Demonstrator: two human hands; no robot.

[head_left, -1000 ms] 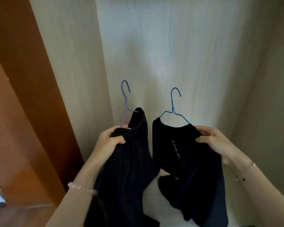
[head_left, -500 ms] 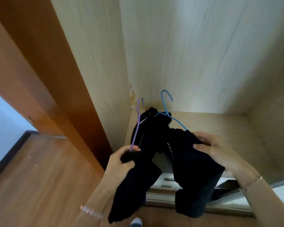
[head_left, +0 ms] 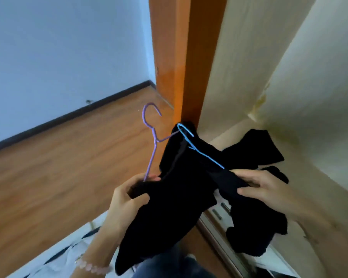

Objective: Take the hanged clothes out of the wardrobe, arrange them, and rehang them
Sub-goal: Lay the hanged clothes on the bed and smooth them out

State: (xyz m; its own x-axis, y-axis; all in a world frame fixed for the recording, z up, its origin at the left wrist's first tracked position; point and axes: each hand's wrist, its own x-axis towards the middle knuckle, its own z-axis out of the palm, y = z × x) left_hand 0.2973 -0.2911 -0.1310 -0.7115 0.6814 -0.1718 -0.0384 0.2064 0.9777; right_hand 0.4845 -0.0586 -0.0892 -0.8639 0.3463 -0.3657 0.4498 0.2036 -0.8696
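My left hand [head_left: 127, 199] grips a black garment [head_left: 169, 213] together with the shoulder of its purple wire hanger [head_left: 152, 141], whose hook points up over the floor. My right hand [head_left: 263, 189] pinches a second black garment [head_left: 255, 219] on a blue wire hanger [head_left: 199, 151]. The two garments touch and overlap in the middle, with the blue hook lying on the left one. Both hang in the air in front of the wardrobe [head_left: 289, 97], outside its opening.
The wardrobe's orange wooden frame [head_left: 187, 67] stands upright just behind the hangers. A sliding-door track [head_left: 219, 215] runs along the wardrobe's bottom edge. Wooden floor [head_left: 59, 157] and a pale wall [head_left: 59, 47] lie to the left. A white patterned fabric [head_left: 69, 255] lies at the lower left.
Both hands have carried the two hung garments out of the wardrobe and to the left. The garments have come together and overlap. The view has swung left towards the room's floor.
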